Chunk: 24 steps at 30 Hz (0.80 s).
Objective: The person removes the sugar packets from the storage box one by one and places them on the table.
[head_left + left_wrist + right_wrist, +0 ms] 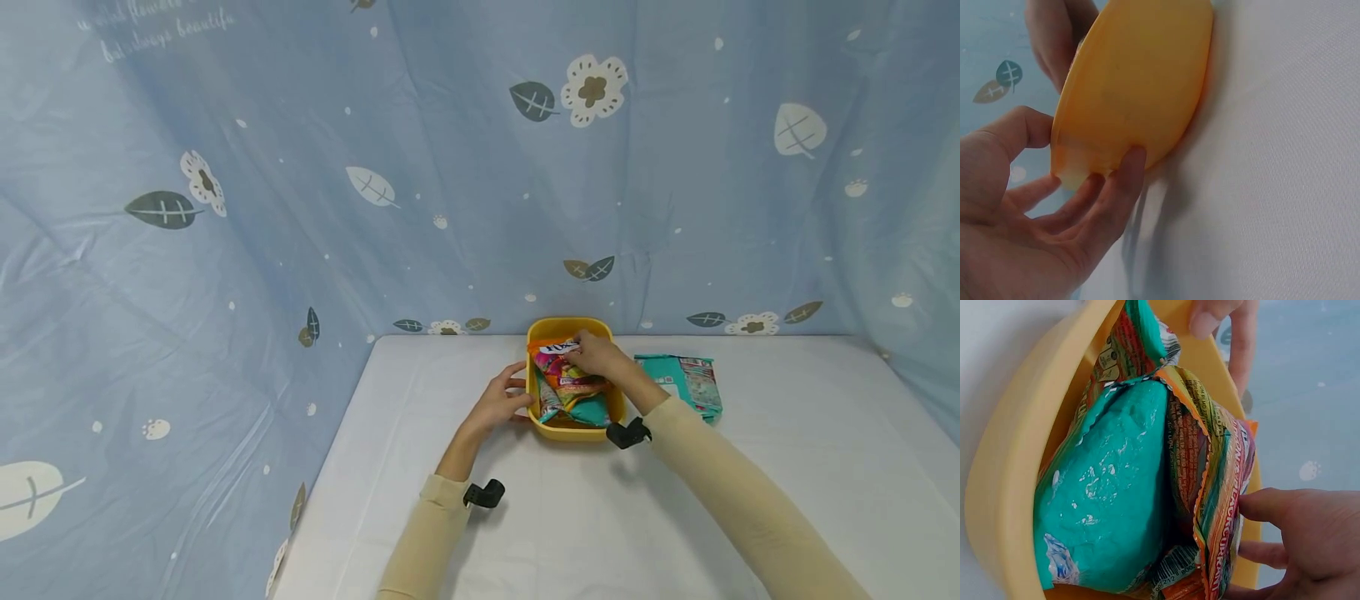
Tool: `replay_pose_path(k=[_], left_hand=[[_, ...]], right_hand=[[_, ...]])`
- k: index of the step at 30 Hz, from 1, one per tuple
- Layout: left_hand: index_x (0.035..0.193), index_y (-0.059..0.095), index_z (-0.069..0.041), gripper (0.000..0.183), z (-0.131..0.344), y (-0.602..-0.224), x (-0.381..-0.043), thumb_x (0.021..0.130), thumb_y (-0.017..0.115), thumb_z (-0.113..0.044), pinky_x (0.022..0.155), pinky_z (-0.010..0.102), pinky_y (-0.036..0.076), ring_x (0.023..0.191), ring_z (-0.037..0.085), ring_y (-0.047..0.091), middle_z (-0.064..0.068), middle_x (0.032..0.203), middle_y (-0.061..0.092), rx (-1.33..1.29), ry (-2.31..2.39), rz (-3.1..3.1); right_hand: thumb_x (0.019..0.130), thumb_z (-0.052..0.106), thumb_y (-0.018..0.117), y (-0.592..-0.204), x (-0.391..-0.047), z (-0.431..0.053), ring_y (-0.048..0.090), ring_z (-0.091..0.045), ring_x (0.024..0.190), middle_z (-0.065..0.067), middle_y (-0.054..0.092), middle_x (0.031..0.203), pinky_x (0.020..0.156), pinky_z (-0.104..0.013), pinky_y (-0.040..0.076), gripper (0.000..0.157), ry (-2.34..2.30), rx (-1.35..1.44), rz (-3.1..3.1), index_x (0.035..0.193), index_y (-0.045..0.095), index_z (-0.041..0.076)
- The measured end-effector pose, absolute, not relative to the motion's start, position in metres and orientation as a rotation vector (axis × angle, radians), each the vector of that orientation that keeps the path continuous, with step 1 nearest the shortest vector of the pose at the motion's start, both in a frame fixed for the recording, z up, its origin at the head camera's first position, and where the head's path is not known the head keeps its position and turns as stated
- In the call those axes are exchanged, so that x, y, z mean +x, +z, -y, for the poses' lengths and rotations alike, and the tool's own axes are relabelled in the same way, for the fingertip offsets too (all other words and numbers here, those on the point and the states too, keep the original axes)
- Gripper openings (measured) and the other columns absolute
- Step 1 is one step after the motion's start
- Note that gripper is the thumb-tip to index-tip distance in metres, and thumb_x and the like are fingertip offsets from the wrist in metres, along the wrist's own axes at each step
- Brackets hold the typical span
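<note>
A yellow plastic bin (576, 434) stands near the table's back edge with several shiny packets in it. My left hand (495, 402) holds the bin's left side, its thumb (1035, 129) at the rim and the other fingers spread along the outer wall. Over the bin, my right hand (597, 355) pinches the upper part of an orange and purple packet (553, 360), printed with "BLACKCURRANT". That packet leans toward the back wall of the bin. In front of it lies a teal packet (1110, 481), and a patterned packet (548, 398) sits on the left.
Right of the bin, a flat teal packet (677, 385) lies on the white tabletop (555, 517), partly behind the right forearm. A blue curtain (465, 167) with leaves and flowers hangs behind and to the left of the table.
</note>
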State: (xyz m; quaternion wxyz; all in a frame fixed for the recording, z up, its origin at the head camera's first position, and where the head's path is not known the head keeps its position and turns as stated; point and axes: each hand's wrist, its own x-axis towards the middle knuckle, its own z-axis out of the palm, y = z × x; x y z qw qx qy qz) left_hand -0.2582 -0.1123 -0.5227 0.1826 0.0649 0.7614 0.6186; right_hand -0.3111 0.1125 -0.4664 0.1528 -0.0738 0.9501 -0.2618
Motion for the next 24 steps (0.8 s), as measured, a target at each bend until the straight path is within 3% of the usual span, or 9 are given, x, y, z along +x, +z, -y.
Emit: replay_pose_path(k=[12,24], left_hand=[[0.151,0.036,-0.021,0.070,0.111,-0.521,-0.255,0.089,0.065,-0.007,0.075,0.043,0.064,0.106,0.028,0.062,0.021,0.135,0.051,0.155,1.755,-2.152],[0.150,0.037,-0.021,0.067,0.109,-0.520,-0.254,0.090,0.064,-0.008,0.075,0.041,0.064,0.106,0.028,0.062,0.021,0.135,0.051,0.164,1.739,-2.175]], right_hand=[[0.097,0.035,0.059,-0.462,-0.302,-0.120,0.057,-0.034,0.103,-0.026,0.056,0.130,0.093,-0.048,0.057,0.061,-0.908,-0.204,-2.741,0.140,0.042,-0.005],[0.096,0.033,0.062,-0.470,-0.307,-0.134,0.051,-0.041,0.118,-0.029,0.051,0.138,0.105,-0.057,0.048,0.058,-1.090,-0.270,-2.689,0.138,0.051,-0.004]])
